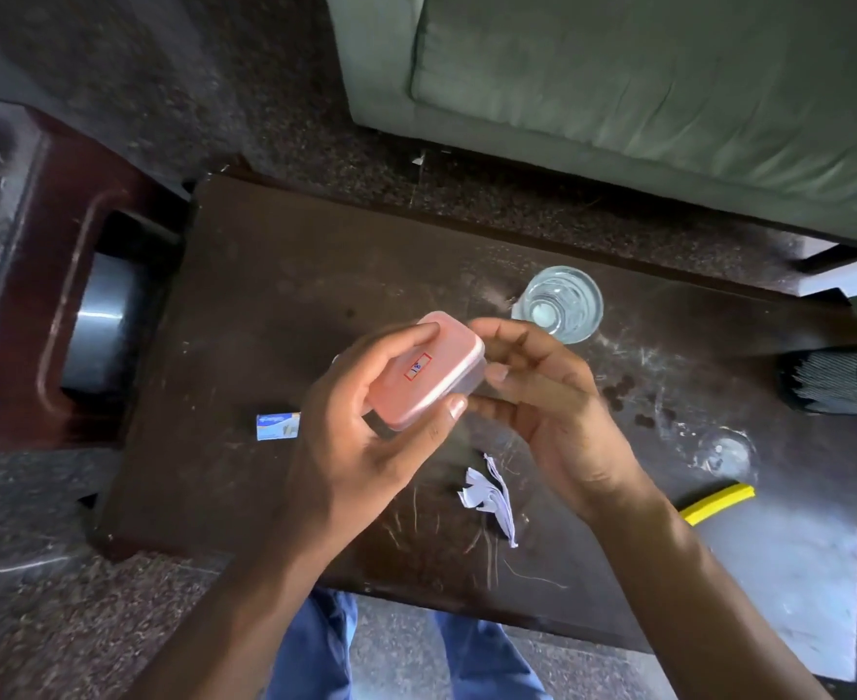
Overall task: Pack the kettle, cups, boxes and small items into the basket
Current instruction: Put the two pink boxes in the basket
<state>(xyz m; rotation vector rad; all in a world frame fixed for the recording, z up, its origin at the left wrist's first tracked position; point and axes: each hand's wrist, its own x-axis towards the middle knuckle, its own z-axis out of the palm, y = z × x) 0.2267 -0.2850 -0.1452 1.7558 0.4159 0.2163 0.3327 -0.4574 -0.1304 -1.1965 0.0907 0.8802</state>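
- Left hand (366, 421) gripped a pink-lidded box (429, 376) (small red-framed label on top), held above the dark table (244, 305).
- Right hand (542, 401) — fingers relaxed, uncurled — touched the box's end.
- Glass (560, 303) stood just beyond.

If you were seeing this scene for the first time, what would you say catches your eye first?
The pink-lidded rectangular plastic box stands out, held above the middle of the dark wooden table: the left hand grips it, while the right hand touches its right end. Behind it to the right stands a clear drinking glass, and a bright yellow strip lies near the table's right edge.
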